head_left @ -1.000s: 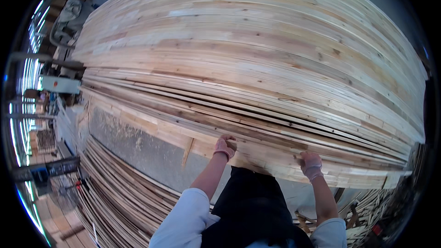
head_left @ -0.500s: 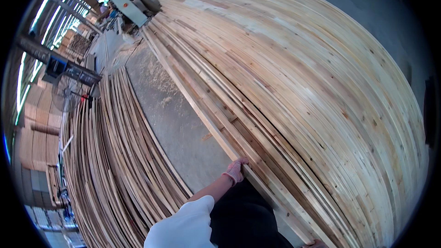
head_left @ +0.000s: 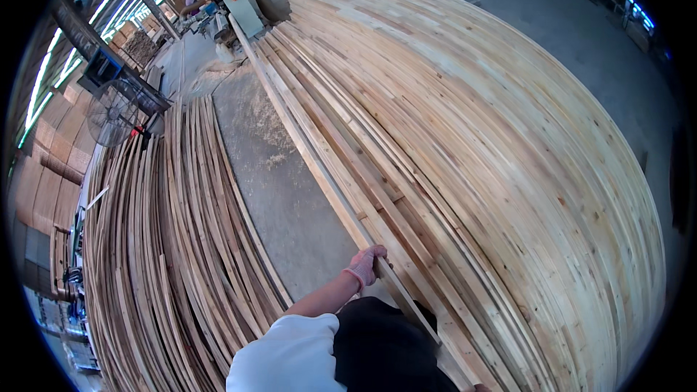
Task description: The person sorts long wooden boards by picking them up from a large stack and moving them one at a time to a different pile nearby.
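Observation:
My left hand (head_left: 367,264), in a pinkish knit glove, is closed around a long, narrow wooden strip (head_left: 319,174). The strip runs from beside my dark-clothed leg away to the upper left, along the near-left side of the other boards. At the bottom edge, only a sliver of my right hand (head_left: 481,388) shows beside the boards; its fingers are hidden. Several loose strips (head_left: 392,207) lie side by side to the right of the held one. Beyond them spreads a wide layer of pale, closely laid planks (head_left: 508,145).
On the left a large bundle of long wooden strips (head_left: 181,247) lies on the floor. Sawdust (head_left: 265,123) covers part of the concrete between. A pedestal fan (head_left: 114,112), stacked boards (head_left: 54,145) and a pale machine cabinet (head_left: 238,3) stand farther off.
The held strip now lies apart from the boards beside it, and its far end reaches farther toward the cabinet. My left hand keeps its grip; less of my right hand shows. The view has shifted.

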Action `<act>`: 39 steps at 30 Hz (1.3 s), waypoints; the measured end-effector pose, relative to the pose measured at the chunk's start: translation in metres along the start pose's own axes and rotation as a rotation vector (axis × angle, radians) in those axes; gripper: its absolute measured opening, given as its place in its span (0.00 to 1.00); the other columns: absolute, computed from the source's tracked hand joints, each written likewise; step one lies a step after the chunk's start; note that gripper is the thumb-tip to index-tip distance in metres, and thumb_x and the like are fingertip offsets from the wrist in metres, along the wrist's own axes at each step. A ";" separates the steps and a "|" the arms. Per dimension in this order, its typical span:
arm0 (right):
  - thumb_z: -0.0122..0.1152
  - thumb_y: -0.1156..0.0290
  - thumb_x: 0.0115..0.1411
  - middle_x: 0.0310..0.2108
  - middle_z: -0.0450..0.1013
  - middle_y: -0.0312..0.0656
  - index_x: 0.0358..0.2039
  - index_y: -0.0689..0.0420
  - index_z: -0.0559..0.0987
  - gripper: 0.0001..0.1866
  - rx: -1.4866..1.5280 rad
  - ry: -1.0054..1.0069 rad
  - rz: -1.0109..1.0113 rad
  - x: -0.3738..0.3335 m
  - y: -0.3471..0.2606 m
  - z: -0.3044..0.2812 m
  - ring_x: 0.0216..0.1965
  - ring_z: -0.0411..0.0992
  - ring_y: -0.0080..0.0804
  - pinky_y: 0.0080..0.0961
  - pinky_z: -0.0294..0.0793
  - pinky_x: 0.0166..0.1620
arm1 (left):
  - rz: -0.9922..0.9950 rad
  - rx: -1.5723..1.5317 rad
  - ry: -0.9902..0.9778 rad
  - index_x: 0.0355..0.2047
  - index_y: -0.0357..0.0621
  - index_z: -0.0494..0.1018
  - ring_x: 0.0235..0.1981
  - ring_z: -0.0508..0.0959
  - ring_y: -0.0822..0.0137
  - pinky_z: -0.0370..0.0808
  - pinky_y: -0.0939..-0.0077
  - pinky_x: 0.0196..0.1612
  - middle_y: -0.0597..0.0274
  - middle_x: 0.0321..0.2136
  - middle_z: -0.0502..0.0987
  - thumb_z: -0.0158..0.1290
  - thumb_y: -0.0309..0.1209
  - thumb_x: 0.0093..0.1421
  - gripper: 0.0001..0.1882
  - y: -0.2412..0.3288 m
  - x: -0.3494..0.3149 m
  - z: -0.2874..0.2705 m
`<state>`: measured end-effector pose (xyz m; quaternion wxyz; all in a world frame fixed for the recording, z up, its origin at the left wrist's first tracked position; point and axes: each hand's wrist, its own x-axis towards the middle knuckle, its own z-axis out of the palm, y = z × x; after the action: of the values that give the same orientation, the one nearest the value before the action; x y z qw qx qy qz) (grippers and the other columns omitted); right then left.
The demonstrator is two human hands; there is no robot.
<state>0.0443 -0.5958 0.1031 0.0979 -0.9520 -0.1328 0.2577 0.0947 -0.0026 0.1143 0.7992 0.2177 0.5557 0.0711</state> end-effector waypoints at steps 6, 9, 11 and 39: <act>0.59 0.46 0.50 0.32 0.74 0.47 0.40 0.56 0.73 0.27 -0.112 -0.025 0.007 -0.023 -0.095 0.020 0.36 0.72 0.46 0.40 0.73 0.38 | -0.044 -0.076 -0.040 0.28 0.40 0.72 0.24 0.76 0.55 0.78 0.51 0.33 0.56 0.24 0.73 0.54 0.21 0.47 0.06 0.045 0.023 -0.085; 0.60 0.44 0.49 0.44 0.73 0.49 0.48 0.56 0.72 0.33 -0.061 -0.279 0.130 -0.013 -0.194 -0.004 0.50 0.69 0.46 0.40 0.70 0.49 | -0.061 -0.215 -0.022 0.30 0.44 0.72 0.28 0.77 0.58 0.79 0.58 0.34 0.60 0.26 0.76 0.56 0.28 0.49 0.08 0.085 0.050 -0.130; 0.56 0.40 0.51 0.49 0.71 0.51 0.48 0.58 0.73 0.35 0.053 -0.366 0.078 -0.011 -0.226 0.009 0.52 0.66 0.52 0.42 0.67 0.53 | -0.051 -0.195 -0.055 0.33 0.44 0.72 0.33 0.77 0.58 0.77 0.53 0.40 0.59 0.31 0.75 0.56 0.31 0.52 0.08 0.112 0.034 -0.138; 0.58 0.46 0.55 0.38 0.75 0.49 0.41 0.63 0.76 0.29 -0.058 -0.215 0.501 -0.163 -0.088 -0.063 0.41 0.72 0.45 0.36 0.71 0.44 | 0.133 0.279 -0.564 0.45 0.35 0.69 0.40 0.79 0.56 0.77 0.57 0.46 0.50 0.40 0.77 0.51 0.40 0.60 0.21 0.120 -0.068 -0.194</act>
<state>-0.0769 -0.5691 0.2547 -0.0108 -0.9247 0.0901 0.3696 -0.0932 0.1328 0.1686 0.8778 0.3721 0.3013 -0.0170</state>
